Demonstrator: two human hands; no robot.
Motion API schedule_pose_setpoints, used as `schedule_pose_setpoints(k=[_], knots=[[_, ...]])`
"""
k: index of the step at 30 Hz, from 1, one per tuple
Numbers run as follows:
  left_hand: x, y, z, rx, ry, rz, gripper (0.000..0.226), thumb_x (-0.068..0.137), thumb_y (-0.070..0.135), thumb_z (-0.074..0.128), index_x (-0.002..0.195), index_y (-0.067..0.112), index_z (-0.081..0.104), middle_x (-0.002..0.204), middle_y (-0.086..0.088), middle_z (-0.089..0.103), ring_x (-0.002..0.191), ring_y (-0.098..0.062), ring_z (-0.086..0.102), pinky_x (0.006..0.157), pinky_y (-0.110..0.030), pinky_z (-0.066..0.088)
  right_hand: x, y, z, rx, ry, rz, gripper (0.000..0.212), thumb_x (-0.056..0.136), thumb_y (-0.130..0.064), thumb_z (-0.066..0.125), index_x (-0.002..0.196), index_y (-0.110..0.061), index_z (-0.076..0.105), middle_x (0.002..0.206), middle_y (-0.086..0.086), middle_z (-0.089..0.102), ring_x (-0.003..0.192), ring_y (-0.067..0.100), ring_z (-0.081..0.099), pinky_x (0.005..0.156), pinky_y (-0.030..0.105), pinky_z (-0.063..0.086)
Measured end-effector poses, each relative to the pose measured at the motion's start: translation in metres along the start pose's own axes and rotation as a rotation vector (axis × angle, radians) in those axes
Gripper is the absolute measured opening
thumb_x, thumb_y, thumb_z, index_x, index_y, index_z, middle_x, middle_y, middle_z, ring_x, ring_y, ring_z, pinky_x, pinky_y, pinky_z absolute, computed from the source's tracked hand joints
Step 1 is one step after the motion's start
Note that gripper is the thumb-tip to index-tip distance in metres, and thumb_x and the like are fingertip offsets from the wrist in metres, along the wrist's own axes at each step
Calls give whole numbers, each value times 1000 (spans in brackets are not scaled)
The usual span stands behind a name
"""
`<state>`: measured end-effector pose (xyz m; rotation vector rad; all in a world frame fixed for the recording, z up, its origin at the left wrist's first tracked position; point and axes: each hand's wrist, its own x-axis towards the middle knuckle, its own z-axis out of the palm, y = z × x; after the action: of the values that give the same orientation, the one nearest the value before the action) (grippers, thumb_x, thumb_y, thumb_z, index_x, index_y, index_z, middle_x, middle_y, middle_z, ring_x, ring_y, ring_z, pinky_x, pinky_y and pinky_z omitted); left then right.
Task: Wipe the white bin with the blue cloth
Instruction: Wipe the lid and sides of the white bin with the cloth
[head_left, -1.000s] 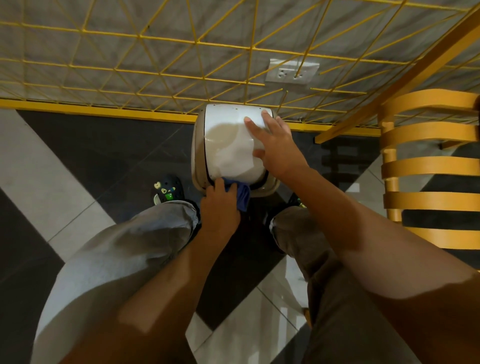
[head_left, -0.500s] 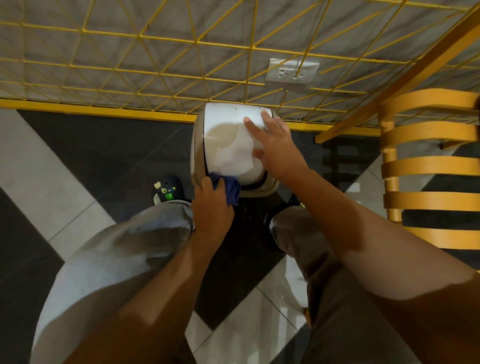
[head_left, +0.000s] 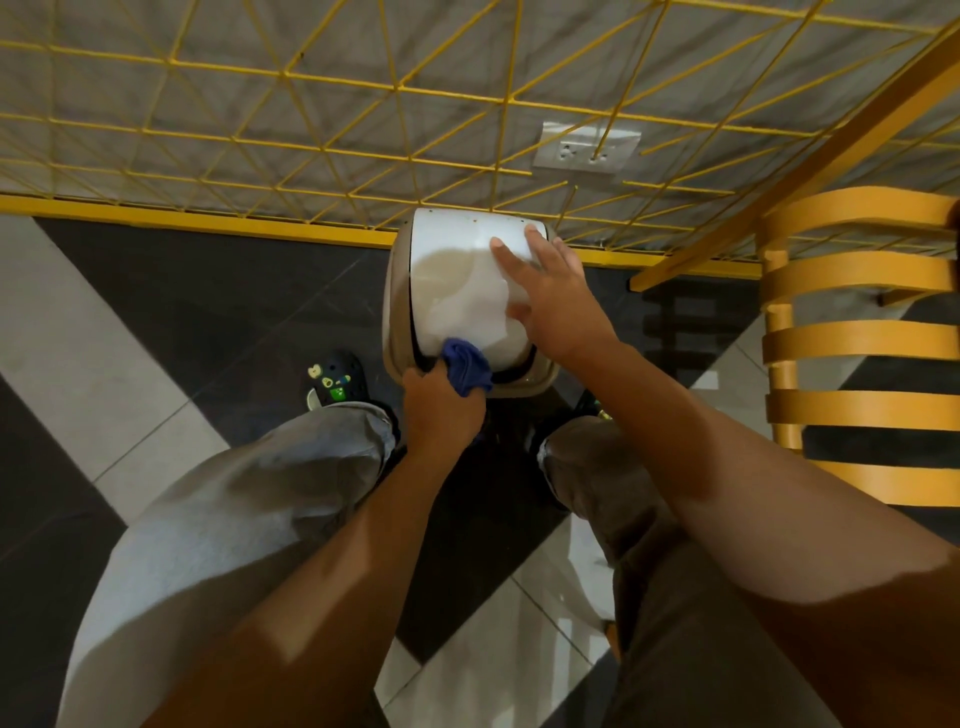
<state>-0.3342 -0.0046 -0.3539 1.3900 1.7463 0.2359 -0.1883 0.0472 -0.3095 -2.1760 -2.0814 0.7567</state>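
Tiled floor, white bin, glossy lid, beige rim

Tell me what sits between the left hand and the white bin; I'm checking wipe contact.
The blue cloth, bunched in the left hand, presses against the white bin at its near edge, per the head view.

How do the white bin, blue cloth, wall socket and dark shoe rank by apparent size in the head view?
1. white bin
2. wall socket
3. dark shoe and blue cloth look alike; both partly hidden, so unranked.
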Motion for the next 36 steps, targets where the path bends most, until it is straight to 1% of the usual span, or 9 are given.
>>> schedule_pose_setpoints(k=[3, 6, 10, 18, 22, 25, 29, 33, 36], knots=[[0, 18, -2, -146, -115, -132, 37, 87, 8, 54, 56, 11, 34, 57, -9, 37, 58, -22, 39, 62, -39, 34, -2, -1, 0, -8, 8, -2, 73, 92, -8, 54, 147, -33, 15, 158, 3, 2, 145, 33, 1, 107, 39, 35], [-9, 35, -1, -210, -228, -153, 45, 86, 1, 52, 55, 17, 22, 51, -5, 22, 48, -16, 22, 54, -31, 23, -3, -2, 1, -17, 4, 1, 72, 92, -8, 54, 147, -33, 14, 158, 3, 2, 145, 32, 0, 107, 38, 36], [-20, 43, 3, -213, -321, -72, 42, 82, -2, 51, 55, 14, 23, 51, -5, 24, 48, -14, 23, 50, -25, 20, -2, -1, -2, -19, -12, -3, 70, 93, -11, 53, 147, -33, 15, 159, 3, 2, 145, 32, 0, 108, 38, 34], [-22, 45, -39, -393, -233, -128, 9, 86, 9, 55, 82, 17, 52, 72, 0, 48, 71, -17, 48, 62, -27, 37, 0, 2, -10, 23, -79, -29, 65, 92, -28, 54, 147, -29, 19, 159, 7, 3, 146, 30, 0, 116, 38, 15], [-23, 56, -56, -463, -116, -23, 17, 86, 7, 56, 95, 20, 49, 74, 3, 46, 61, -11, 46, 44, -8, 35, -12, -6, -15, 339, 158, 72, 46, 95, -34, 48, 138, -19, 44, 151, 12, 31, 140, 27, 23, 108, 28, 16], [-25, 68, -59, -537, -78, 37, 32, 85, 8, 58, 112, 21, 48, 85, 8, 54, 73, -5, 54, 53, -4, 42, -29, -20, -16, 664, 362, 189, 34, 95, -35, 48, 120, -16, 61, 113, -2, 58, 116, 20, 50, 97, 30, 37], [-26, 80, -59, -598, -167, 160, 46, 87, 7, 58, 129, 18, 44, 107, 3, 58, 98, -9, 59, 81, -18, 50, -40, -37, -24, 1257, 86, 223, 35, 94, -38, 48, 121, -18, 56, 104, -6, 63, 100, 7, 62, 80, 14, 52], [-14, 80, -69, -546, -400, 318, 39, 87, 7, 55, 123, 21, 48, 115, -2, 58, 107, -10, 57, 86, -20, 46, -31, -31, -26, 1312, 31, 264, 48, 88, -18, 62, 132, -17, 44, 114, 3, 61, 105, 17, 63, 91, 29, 53], [12, 68, -75, -272, -183, 416, 57, 79, 42, 54, 128, 13, 52, 128, -4, 55, 121, -18, 50, 102, -34, 42, -13, -19, -30, 1177, 220, 390, 40, 82, -14, 66, 118, -13, 49, 103, 4, 62, 100, 22, 62, 94, 41, 51]])
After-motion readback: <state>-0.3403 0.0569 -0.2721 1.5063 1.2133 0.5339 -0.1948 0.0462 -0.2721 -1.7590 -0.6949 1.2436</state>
